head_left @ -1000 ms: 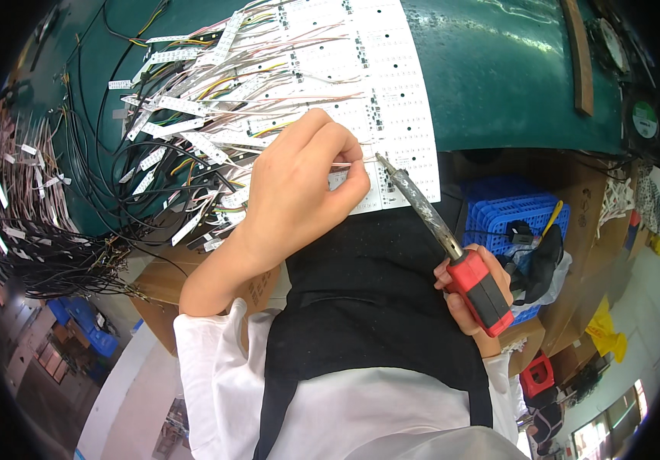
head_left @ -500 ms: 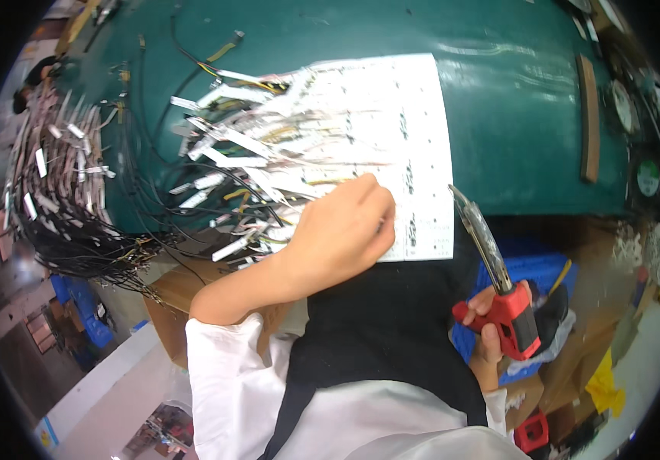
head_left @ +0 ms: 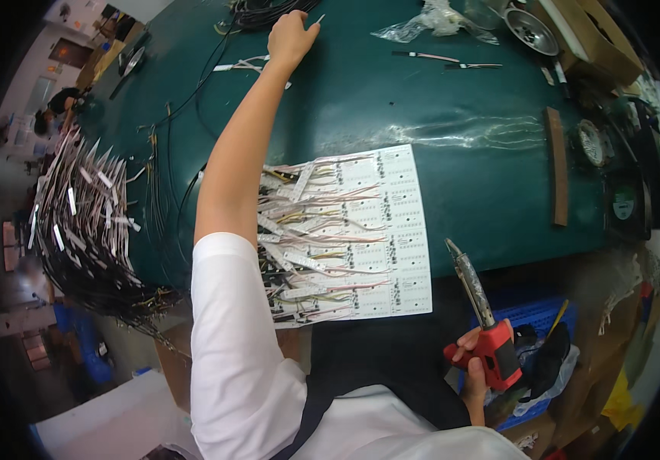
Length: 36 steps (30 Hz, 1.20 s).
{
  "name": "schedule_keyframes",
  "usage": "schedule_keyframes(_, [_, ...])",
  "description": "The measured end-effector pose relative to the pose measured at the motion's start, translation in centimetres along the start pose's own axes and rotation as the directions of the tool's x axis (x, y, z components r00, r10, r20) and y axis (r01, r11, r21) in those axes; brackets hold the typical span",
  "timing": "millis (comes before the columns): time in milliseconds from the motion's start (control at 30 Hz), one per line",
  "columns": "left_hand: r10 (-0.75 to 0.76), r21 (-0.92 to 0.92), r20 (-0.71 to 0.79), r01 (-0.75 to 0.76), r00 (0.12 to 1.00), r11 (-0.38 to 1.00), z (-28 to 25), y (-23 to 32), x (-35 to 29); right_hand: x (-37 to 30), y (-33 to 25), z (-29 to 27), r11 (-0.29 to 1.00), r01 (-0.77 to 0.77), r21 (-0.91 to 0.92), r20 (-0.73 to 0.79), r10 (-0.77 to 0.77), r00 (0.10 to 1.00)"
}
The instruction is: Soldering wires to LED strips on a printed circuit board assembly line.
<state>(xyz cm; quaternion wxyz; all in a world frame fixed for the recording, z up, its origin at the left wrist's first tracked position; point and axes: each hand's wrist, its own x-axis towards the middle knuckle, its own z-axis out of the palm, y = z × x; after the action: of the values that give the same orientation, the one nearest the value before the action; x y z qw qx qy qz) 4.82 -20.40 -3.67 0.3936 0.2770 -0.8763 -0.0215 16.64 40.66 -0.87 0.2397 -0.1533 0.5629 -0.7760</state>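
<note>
Top centre, my left hand [head_left: 291, 42] is beside black cables [head_left: 255, 17], grasp impossible to tell; lower right, my right hand [head_left: 474, 372] grips a red-handled soldering iron [head_left: 499, 356].

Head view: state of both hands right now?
Left hand: beside the black cable coil; grip cannot be told.
Right hand: closed, holding the red-and-black soldering gun.

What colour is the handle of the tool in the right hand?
The handle is red with a dark panel; the head view shows it best.
</note>
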Motion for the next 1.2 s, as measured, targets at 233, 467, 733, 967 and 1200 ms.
schedule_keyframes(233, [-0.208,-0.395,0.318,0.328,0.925,0.858,-3.1,4.6,0.7,0.2,0.3,0.0,0.996,0.082,-0.041,-0.012,-0.082,0.997])
schedule_keyframes(467, [0.015,-0.435,0.681,0.388,0.732,0.813,-19.7,14.2,-9.1,0.2,-1.7,-0.9,0.999,0.006,-0.054,0.079,-0.002,0.997])
schedule_keyframes(733, [0.135,-0.484,0.765,0.423,0.630,0.766,-27.6,21.4,-24.2,-0.6,-1.4,-3.1,0.995,0.013,-0.097,0.326,0.020,0.945])
schedule_keyframes(967, [0.058,-0.484,0.639,0.342,0.767,0.806,-26.0,23.0,-28.6,-1.9,-1.5,-3.3,0.964,0.119,-0.236,0.399,-0.015,0.917])
schedule_keyframes(1200, [0.025,-0.462,0.629,0.348,0.777,0.815,-25.7,23.0,-28.6,-2.7,-1.4,-3.5,0.925,0.089,-0.370,0.419,0.080,0.904])
